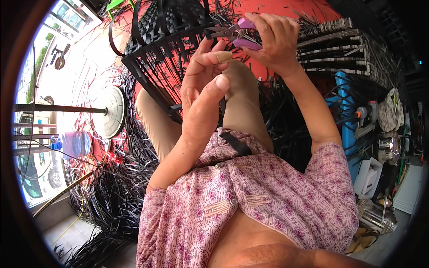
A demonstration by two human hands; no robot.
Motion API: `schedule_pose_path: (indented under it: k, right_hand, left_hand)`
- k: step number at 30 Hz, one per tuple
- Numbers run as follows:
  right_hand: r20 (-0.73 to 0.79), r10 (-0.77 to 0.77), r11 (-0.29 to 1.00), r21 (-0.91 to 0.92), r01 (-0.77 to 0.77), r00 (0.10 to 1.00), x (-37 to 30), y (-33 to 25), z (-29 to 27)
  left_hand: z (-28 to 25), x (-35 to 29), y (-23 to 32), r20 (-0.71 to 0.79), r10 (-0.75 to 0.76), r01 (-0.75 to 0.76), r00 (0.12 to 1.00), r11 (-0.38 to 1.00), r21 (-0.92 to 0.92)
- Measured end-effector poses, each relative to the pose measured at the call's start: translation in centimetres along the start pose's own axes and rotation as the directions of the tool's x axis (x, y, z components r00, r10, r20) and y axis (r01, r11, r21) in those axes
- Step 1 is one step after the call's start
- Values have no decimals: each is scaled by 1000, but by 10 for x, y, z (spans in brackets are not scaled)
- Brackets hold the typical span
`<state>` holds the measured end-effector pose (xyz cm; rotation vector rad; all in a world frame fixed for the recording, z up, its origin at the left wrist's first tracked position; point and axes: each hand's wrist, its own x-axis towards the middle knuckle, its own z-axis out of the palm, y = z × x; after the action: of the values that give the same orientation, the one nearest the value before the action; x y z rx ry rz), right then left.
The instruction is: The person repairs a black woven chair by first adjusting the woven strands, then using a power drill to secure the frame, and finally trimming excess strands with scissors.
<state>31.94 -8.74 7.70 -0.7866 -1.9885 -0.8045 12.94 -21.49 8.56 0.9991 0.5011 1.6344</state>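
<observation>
A black basket [147,49], woven from flat plastic strips, leans between my knees with its loose uprights running down toward my lap. My right hand [275,42] is closed around purple-handled snips [241,35], whose blades point left at the basket's edge. The coiled spring shows between the handles. My left hand [203,87] is raised beside the basket, palm turned right, thumb apart from the loosely bent fingers. Tan tape [224,56] wraps one of its fingers. The fingertips come close to the blades; I see nothing held in this hand.
Heaps of loose black strips [109,201] cover the floor at left and around my legs. A round grey base with a pole [114,111] and a clear water jug [76,144] stand at left. Stacked woven pieces [333,51] and a blue frame [348,125] are at right.
</observation>
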Motion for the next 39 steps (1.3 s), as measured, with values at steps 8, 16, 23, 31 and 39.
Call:
schedule_pose_path:
  k: [8,16,23,31,39]
  right_hand:
    - [-57,-115,993,-22,114,992,23,7,13]
    - [228,-239,968,-24,251,944,52,8,-18]
    - [118,-224,972,95,213,967,22,34,8]
    - [28,-192,980,58,190,981,23,23,-12]
    - [143,-273,959,-36,280,951,56,2,-30]
  left_hand:
    - [-3,1,2,37,39,-38,999,999,-35]
    - [-8,0,2,22,56,-55,998,998,-17]
    - [-13,-6,4,-77,-107,112,991,992,64]
    - [-23,-7,-6,-66,40,-13,997,931,364]
    - [-19,-2,-5,-123,7,17,992,982,190]
